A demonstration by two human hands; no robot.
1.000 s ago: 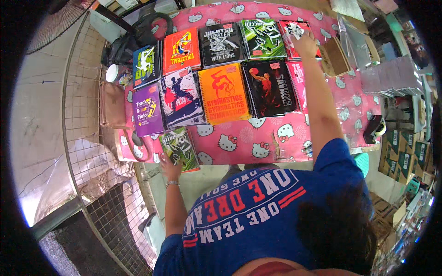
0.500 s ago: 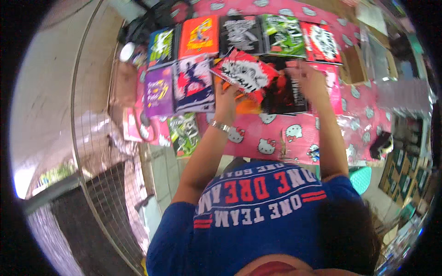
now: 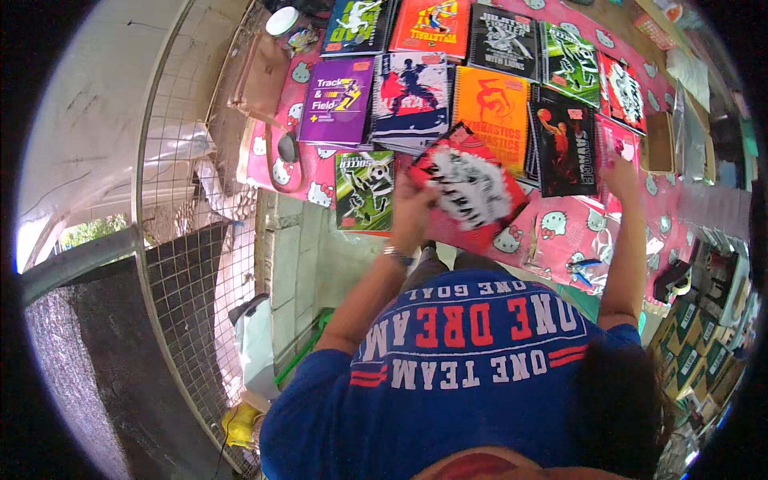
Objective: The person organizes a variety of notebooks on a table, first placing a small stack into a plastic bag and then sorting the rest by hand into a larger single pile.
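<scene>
My left hand [image 3: 412,214] grips a red, white and black notebook [image 3: 472,186] by its left edge, tilted over the front of the table. Just left of that hand is a green soccer notebook [image 3: 364,190] at the table's front edge. On the right, my right hand [image 3: 621,178] is at the lower part of a pink notebook [image 3: 618,142], its fingers too blurred to read. Beside it lies a black notebook with a red basketball figure [image 3: 565,148]. The orange gymnastics notebook [image 3: 488,104] lies uncovered behind the one I hold.
More spiral notebooks lie in rows, among them a purple one [image 3: 336,100]. A pink patterned cloth [image 3: 552,228] covers the table. A white-lidded jar [image 3: 282,22] stands at the far left, a wire mesh [image 3: 180,200] beside it. Blue-handled pliers or scissors [image 3: 582,272] lie near the front edge.
My left hand has drawn the red and white notebook toward me, off the orange one. My right hand has moved from the black notebook to the pink one. The view has shifted.
</scene>
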